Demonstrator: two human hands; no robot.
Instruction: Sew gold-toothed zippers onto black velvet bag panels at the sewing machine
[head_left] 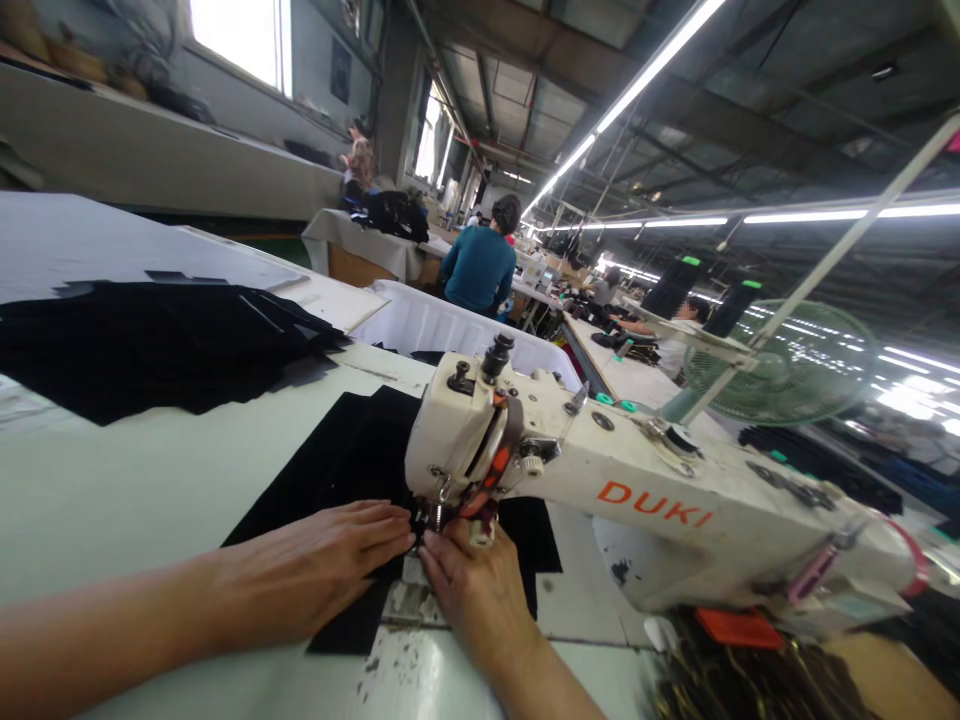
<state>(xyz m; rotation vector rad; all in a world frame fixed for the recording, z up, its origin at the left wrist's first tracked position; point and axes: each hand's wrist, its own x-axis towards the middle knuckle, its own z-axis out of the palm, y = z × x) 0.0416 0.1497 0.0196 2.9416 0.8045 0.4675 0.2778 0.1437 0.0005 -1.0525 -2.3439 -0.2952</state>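
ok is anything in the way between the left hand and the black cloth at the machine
Nothing visible: the left hand's fingers rest right on the cloth. The right hand is close by, under the machine's head, but not between them.

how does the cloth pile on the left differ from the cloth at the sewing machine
The cloth pile is a thick stack with uneven edges; the cloth at the sewing machine lies flatter. The cloth pile sits untouched, whereas the left hand rests on the other cloth. Both are black.
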